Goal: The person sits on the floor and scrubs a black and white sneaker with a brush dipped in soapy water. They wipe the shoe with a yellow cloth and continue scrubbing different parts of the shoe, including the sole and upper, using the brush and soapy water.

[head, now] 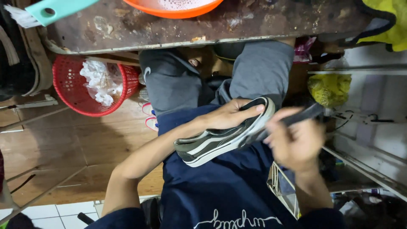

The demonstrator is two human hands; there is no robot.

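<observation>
While left hand [229,116] grips sneaker [220,138], right hand [296,142] blurs.

**A cramped, cluttered work corner**

A worn, stained brown surface [127,25] runs across the top of the view, its edge chipped and pale. An orange basin [174,8] with suds sits on it, beside a teal brush handle [55,9]. Below it stands a red mesh wastebasket [74,91] stuffed with crumpled white paper [99,82]. The floor is warm brown wood planks [85,144], giving way to white tiles [55,210] at the lower left. On the right, pale metal shelving [369,140] holds a crumpled yellow bag [330,88] and dark cables. A yellow-green cloth [390,21] hangs in the upper corner. The light is soft and even.
</observation>
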